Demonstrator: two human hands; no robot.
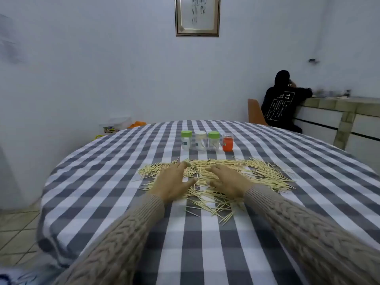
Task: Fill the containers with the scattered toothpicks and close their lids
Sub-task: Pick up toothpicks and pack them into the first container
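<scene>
Already both hands lie flat on the wide heap of pale wooden toothpicks (222,171) strewn over the grey-and-white checked tablecloth (102,182), the left hand (173,183) and right hand (227,182) with fingers spread and relaxed, gripping nothing. Well beyond the heap stands a row of four small clear plastic containers (206,141), two with green lids, one with a whitish lid and one orange inside, all seemingly capped. A careless sweep could flick toothpicks off the table, and a fat bundle would likely jam in a narrow mouth.
</scene>
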